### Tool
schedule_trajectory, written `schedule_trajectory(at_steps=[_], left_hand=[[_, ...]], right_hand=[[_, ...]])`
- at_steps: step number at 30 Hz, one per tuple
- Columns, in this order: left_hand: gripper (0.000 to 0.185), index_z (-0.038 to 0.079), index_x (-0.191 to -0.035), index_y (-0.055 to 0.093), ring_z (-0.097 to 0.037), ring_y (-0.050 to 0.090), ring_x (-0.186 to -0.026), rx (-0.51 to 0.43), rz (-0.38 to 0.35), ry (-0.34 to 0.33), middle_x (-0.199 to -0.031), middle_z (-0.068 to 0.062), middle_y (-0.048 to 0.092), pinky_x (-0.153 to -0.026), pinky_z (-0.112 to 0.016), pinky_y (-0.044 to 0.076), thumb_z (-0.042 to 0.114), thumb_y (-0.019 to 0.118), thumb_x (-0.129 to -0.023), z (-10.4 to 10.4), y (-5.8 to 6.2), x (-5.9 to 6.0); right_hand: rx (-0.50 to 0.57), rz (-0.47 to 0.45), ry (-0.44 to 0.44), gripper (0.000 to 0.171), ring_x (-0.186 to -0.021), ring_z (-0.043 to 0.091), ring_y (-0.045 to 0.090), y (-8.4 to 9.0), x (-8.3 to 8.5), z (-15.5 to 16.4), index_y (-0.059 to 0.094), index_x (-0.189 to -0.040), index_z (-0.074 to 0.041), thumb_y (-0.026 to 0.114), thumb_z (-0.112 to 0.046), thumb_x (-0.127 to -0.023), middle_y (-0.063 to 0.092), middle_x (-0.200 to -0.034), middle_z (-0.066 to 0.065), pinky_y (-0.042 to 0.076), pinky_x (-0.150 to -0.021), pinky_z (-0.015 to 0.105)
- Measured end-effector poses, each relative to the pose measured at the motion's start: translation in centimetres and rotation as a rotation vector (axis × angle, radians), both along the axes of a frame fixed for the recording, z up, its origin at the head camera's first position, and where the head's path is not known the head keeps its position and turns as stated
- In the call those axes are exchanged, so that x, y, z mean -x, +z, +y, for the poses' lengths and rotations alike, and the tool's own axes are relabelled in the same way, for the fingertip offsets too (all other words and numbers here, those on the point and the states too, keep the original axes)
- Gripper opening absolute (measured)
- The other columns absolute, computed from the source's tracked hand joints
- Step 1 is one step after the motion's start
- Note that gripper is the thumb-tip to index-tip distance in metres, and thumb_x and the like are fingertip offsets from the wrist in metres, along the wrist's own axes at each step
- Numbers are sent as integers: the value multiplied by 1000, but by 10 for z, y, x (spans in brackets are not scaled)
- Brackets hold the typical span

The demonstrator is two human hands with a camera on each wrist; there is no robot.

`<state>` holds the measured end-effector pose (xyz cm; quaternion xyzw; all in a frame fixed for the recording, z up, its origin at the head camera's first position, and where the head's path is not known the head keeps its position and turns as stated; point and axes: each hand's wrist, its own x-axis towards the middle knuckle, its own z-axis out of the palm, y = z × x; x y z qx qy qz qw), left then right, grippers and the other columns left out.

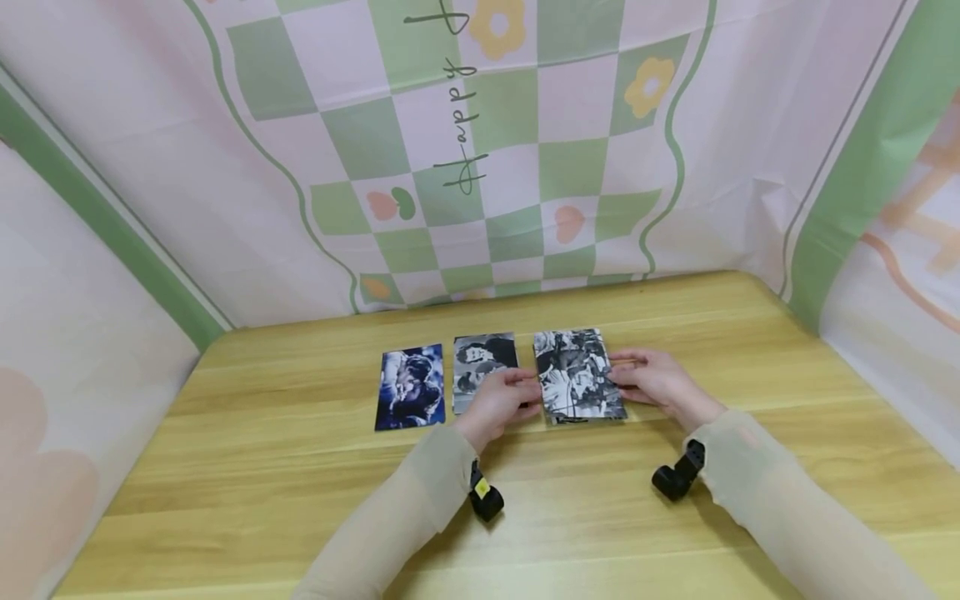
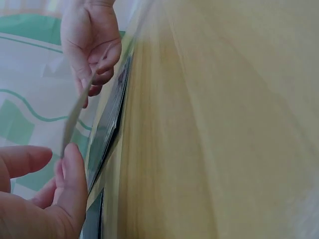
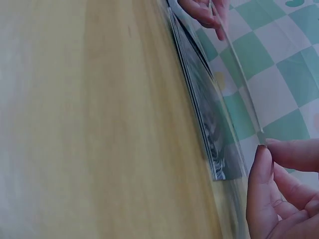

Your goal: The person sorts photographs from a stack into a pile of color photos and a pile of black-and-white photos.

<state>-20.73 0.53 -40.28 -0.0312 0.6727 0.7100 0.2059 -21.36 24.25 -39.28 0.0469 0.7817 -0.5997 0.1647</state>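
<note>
Holding a black-and-white photo by its two side edges, both hands keep it just above a stack of prints at the right end of a row on the wooden worktop. The left hand pinches the photo's left edge between thumb and fingers, and the right hand pinches the opposite edge the same way, its fingers closed on the thin sheet. The wrist views show the sheet edge-on, lifted slightly and apart from the pile lying flat beneath it.

To the left of that pile lie two more pictures, flat and face up: a second black-and-white photo, partly covered by the left hand, and a blue-toned photo at the far left, with narrow gaps between them. Small black wrist cameras sit under both sleeved forearms. Behind the worktop hangs a pink and green checked backdrop with flowers, hearts and some handwriting on it.
</note>
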Motion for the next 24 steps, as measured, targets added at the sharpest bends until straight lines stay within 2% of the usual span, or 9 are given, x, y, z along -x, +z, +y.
schedule_trajectory(at_steps=[5,11,18,24], left_hand=[[35,-3,-122,57,-14,61,-79,6,10,34,-94,-6,59,-78,-27,60,-6,60,-87,0,-1,2],[33,-3,-120,57,-13,60,-75,33,24,36,-91,-5,58,-76,-26,60,-6,60,-87,-6,-1,2],[33,-5,-119,56,-12,59,-74,56,48,63,-93,-7,60,-73,-26,60,-9,59,-86,-22,0,-1],[36,-6,-122,53,-12,57,-76,90,63,53,-94,-6,57,-73,-23,59,-9,58,-87,-39,1,0]], right_hand=[[-16,11,22,58,-84,3,61,2,-2,-5,31,-142,5,58,-7,-92,60,-116,11,57,-81,21],[-16,27,44,58,-85,3,59,4,-3,-12,29,-143,7,56,-7,-93,49,-129,24,57,-82,21],[13,38,64,56,-85,3,58,3,-2,-28,30,-142,9,55,-6,-94,49,-128,23,57,-79,19],[30,53,67,52,-89,5,57,2,3,-45,33,-141,7,53,-6,-95,54,-113,10,56,-81,20]])
